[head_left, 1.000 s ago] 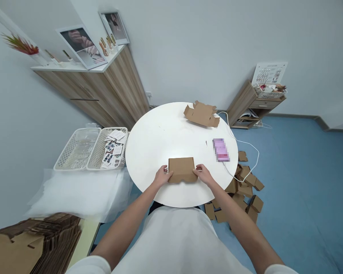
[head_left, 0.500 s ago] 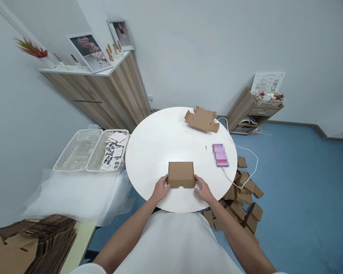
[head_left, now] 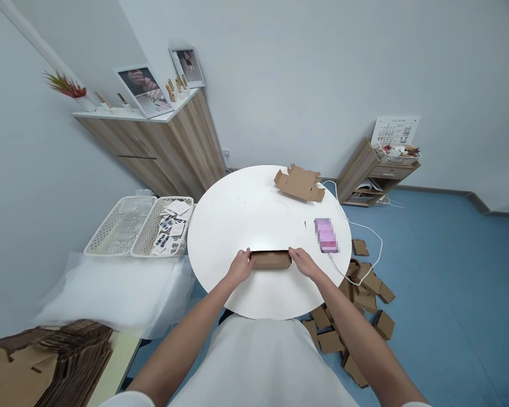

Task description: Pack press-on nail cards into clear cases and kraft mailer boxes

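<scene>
A small brown cardboard box (head_left: 271, 260) is at the near part of the round white table (head_left: 220, 226), one long narrow side facing me and a dark line along its upper edge. My left hand (head_left: 241, 267) grips its left end, thumb at the near side. On the right end my right hand (head_left: 303, 262) is closed the same way. Whether the box touches the table I cannot tell. Farther back lies an unfolded cardboard box blank (head_left: 300, 183). A blurred purple phone (head_left: 326, 235) with a white cable lies on the right.
Many cardboard boxes (head_left: 367, 294) are heaped on the floor at right. To the left stand white baskets (head_left: 142, 249) with clear packs and printed cards, white sheets (head_left: 106, 288) and stacked flat cardboard (head_left: 80, 356). A wooden cabinet (head_left: 186, 141) is behind.
The box has tipped, so its broad top no longer shows and a narrow side faces me. Both hands have moved slightly up its ends. The camera view has shifted a little.
</scene>
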`<state>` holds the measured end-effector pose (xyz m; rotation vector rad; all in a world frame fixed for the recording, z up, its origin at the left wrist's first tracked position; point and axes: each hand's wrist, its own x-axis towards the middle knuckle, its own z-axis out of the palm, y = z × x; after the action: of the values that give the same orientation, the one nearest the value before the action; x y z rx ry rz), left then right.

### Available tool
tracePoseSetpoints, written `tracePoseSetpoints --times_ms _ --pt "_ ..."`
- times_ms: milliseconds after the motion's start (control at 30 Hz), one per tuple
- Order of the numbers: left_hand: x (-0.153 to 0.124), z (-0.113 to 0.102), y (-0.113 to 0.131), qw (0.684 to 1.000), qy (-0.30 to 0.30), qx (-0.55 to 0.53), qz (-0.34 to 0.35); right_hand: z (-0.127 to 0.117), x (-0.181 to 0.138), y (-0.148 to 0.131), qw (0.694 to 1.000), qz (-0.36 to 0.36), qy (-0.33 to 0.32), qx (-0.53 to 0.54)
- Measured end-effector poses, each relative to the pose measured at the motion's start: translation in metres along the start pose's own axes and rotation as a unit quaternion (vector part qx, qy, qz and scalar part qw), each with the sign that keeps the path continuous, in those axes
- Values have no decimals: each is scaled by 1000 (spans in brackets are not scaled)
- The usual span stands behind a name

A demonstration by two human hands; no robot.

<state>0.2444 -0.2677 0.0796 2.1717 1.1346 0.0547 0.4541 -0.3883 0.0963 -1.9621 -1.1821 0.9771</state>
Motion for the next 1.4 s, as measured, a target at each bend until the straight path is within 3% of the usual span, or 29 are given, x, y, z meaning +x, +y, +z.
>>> tracePoseSetpoints --times_ms 133,433,767,933,1033,1200,1300,1400 --pt "0 4 1 998 60 25 1 2 4 -2 998 34 22 37" --pt "-5 3 -6 995 74 -57 44 4 -1 -6 975 61 -20 211" --pt "-5 -2 -11 991 54 -108 51 4 -3 6 977 112 2 181" --pt "-9 1 -14 980 52 -189 -27 5 -8 11 974 118 -7 193" --pt "-9 4 -17 969 14 -237 -70 7 -9 11 969 131 -6 208" --pt "-7 6 -20 961 -31 -264 -83 20 -10 12 972 126 29 198" --pt "-6 5 -18 960 -32 -268 -70 27 -10 14 970 119 53 205" --pt "-6 6 -16 965 3 -255 -62 30 -10 15 972 105 82 195"
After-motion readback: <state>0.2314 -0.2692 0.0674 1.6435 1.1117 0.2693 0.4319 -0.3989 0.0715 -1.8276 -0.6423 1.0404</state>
